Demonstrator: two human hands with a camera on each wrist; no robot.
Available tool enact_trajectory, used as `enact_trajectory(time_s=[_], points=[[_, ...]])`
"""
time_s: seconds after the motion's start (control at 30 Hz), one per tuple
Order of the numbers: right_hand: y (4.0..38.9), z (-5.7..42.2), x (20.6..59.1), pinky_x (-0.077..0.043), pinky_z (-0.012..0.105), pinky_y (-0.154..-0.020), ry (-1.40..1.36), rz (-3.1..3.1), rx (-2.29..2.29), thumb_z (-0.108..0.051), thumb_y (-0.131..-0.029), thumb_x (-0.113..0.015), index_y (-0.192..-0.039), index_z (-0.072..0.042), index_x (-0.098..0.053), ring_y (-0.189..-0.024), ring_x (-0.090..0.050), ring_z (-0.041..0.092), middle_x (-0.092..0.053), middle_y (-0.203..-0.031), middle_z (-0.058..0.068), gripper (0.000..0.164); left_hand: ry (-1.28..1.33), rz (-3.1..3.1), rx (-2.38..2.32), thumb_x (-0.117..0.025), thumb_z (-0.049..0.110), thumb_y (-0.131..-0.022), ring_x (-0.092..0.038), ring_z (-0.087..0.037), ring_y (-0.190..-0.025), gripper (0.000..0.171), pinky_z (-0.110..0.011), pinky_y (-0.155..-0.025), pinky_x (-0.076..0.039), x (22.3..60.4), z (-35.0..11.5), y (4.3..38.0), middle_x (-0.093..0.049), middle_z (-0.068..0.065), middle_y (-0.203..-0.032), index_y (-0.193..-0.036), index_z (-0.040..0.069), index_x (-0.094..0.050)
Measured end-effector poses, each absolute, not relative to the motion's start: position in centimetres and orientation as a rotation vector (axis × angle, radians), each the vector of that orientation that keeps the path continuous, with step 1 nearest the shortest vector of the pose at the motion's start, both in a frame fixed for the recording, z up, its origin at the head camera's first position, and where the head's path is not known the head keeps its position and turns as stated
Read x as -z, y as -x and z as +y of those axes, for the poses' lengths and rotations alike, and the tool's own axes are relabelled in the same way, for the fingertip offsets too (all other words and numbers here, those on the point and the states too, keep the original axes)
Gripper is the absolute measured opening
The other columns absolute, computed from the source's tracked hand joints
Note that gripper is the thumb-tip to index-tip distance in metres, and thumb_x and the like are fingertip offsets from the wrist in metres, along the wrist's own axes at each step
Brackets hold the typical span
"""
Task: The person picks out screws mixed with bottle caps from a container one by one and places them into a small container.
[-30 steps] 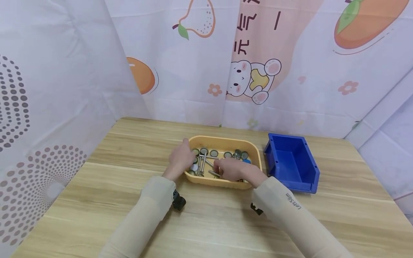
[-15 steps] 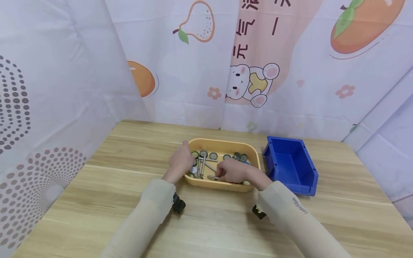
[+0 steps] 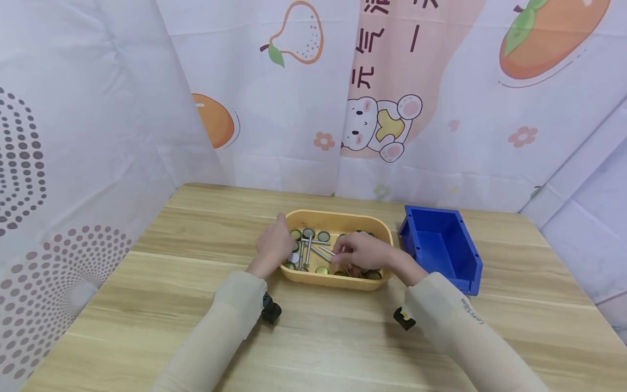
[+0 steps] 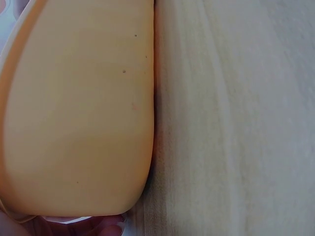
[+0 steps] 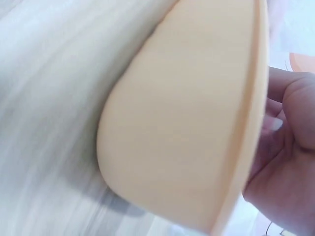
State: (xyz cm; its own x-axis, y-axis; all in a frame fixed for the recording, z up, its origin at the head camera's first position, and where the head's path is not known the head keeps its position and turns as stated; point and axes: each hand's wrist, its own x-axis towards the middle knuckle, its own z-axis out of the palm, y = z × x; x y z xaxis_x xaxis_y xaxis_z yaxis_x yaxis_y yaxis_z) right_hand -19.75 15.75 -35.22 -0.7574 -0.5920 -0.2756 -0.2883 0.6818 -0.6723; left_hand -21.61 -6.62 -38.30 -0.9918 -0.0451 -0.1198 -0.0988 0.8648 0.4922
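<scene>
An orange-yellow plastic tub (image 3: 338,215) holds several bottle caps (image 3: 324,236) and several silver bolts (image 3: 308,251). My left hand (image 3: 275,239) grips the tub's left end; its fingers (image 4: 96,227) curl round the end wall in the left wrist view. Inside the tub's right half, my right hand (image 3: 364,251) pinches one silver bolt (image 3: 326,251) between thumb and fingers, above the other pieces. The right hand covers part of the contents. From the right wrist, the tub wall (image 5: 182,113) hides the fingertips and the bolt.
A blue open-front bin (image 3: 443,247) stands on the wooden table (image 3: 323,337), close to the tub's right end. Behind the table hangs a printed curtain (image 3: 274,163), and another white cloth (image 3: 73,136) hangs at the left.
My right hand has risen slightly and shifted from the tub's front wall toward its middle, bringing the bolt along. A gold cap now shows where the bolt was. The left hand keeps its grip.
</scene>
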Motion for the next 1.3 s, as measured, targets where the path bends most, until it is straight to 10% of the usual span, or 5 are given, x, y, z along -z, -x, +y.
enact_trajectory(time_s=[1.3], points=[[21.1, 26.5, 30.0, -0.049, 0.029, -0.065, 0.363, 2.572, 1.169, -0.033, -0.099, -0.058, -0.112, -0.003, -0.062, -0.074, -0.060, 0.018, -0.061, -0.085, 0.002, 0.032, 0.118, 2.907, -0.777, -0.053, 0.014, -0.095, -0.056, -0.021, -0.059, 0.049, -0.030, -0.048, -0.040, 38.4, -6.6, 21.8, -0.060, -0.010, -0.077, -0.140, 0.003, -0.036]])
